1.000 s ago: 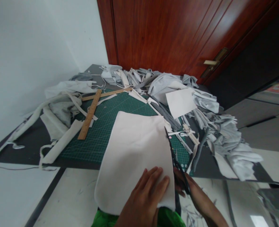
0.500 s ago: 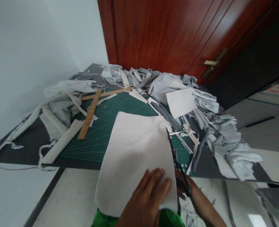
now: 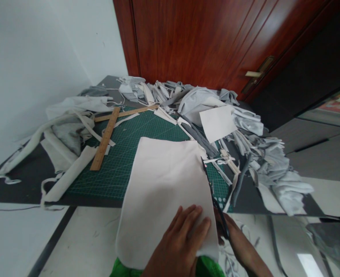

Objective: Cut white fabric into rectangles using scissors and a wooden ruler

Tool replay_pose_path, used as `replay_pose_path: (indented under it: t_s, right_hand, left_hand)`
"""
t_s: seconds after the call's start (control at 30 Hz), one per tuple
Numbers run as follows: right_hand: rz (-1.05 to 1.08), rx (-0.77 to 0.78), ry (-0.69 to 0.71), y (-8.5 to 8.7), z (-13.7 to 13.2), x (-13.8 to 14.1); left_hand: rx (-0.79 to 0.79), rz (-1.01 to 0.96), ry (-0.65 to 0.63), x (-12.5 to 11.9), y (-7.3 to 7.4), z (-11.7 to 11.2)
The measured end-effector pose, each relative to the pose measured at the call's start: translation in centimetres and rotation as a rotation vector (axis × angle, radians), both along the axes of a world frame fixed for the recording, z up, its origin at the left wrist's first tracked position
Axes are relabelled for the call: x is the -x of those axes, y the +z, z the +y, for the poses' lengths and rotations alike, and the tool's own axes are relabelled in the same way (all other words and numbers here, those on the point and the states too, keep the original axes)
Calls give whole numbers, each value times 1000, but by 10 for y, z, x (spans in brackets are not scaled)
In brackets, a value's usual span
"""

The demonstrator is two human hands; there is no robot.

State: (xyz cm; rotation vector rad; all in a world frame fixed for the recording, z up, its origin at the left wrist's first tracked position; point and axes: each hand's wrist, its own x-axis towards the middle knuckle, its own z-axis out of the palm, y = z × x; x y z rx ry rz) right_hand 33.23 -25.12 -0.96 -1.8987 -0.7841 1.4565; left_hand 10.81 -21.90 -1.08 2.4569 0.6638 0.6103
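While the L hand (image 3: 178,242) lies flat w/ fingers spread on the off-white cloth panel (image 3: 162,196), its grip open and pressing down, the R hand (image 3: 226,226) sits just off the panel's right edge, grip clenched on black scissors (image 3: 209,184), blades running up along that edge. Panel lies to the left of the R grip and under the L hand, so the L hand is nearer its middle. Long axis runs roughly away from the person, bottom centre of frame toward frame centre, slightly tilted. Upper end rests on the green cutting mat (image 3: 120,173); lower end hangs past the near edge of the dark table (image 3: 17,194). Panel looks flat and plain, w/ a straight top edge and a rounded lower left corner. Can't tell if cloth sits between the blades. Wooden ruler (image 3: 103,140) lies on the mat at upper left; gray fabric scraps (image 3: 270,165) heap at right.
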Motion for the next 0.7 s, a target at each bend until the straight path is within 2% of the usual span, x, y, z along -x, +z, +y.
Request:
replay_pose_path:
  t_s: [0.23, 0.5, 0.7]
  right_hand:
    - [-120, -6, 5, -7, -3, -5]
    - [-261, -9, 98, -7, -6, -11]
    - [-208, 0, 64, -6, -7, -13]
  left_hand:
    - [7, -19, -9, -1, -4, 0]
    - [-19, -7, -2, -5, -3, -4]
    - [-3, 8, -8, -6, -1, -4]
